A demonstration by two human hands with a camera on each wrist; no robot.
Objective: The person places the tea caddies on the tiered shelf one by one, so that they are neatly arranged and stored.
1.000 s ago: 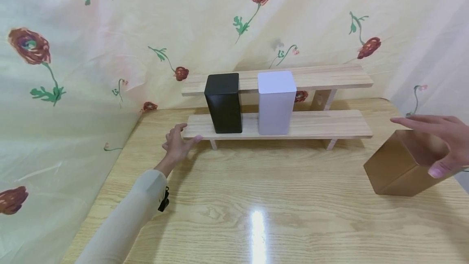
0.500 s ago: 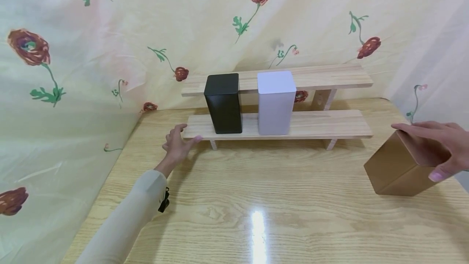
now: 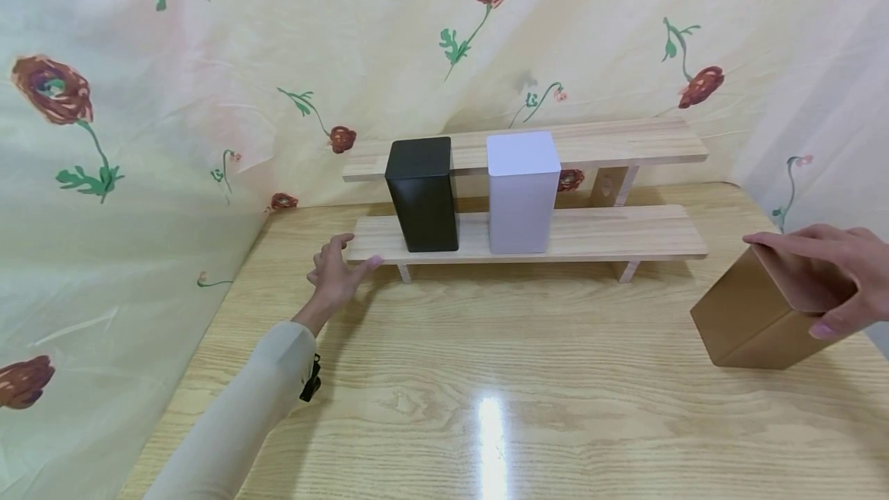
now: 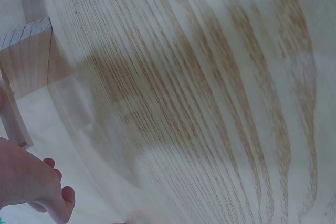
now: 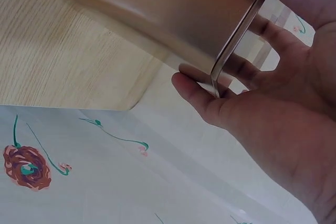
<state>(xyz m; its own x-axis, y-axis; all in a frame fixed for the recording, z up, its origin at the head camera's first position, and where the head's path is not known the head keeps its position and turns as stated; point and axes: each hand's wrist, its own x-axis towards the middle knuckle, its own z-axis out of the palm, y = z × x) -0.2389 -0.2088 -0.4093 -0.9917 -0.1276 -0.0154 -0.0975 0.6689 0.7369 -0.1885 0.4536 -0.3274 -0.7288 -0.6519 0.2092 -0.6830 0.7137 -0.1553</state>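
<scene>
My left hand [image 3: 333, 268] holds the left end of the lower board of a two-tier wooden shelf [image 3: 618, 231], thumb at its front edge. In the left wrist view that hand [image 4: 34, 177] shows at lower left beside a wooden part. On the lower board stand a black square canister [image 3: 427, 211] and a white square canister [image 3: 521, 211], side by side. At far right, my right hand [image 3: 861, 261] grips the top of a gold-brown square canister [image 3: 746, 319], which leans over the table. The right wrist view shows fingers and thumb around the rim of this canister [image 5: 152, 9].
The shelf's upper board [image 3: 625, 143] runs behind both standing canisters. A pale wood-grain table [image 3: 417, 376] lies below, with a bright light reflection near its front. Flower-printed cloth [image 3: 389, 37] hangs at the back and along both sides.
My right hand has come down onto the gold-brown canister and its fingers have closed about the top. The left hand, the shelf and the other canisters stay as they were.
</scene>
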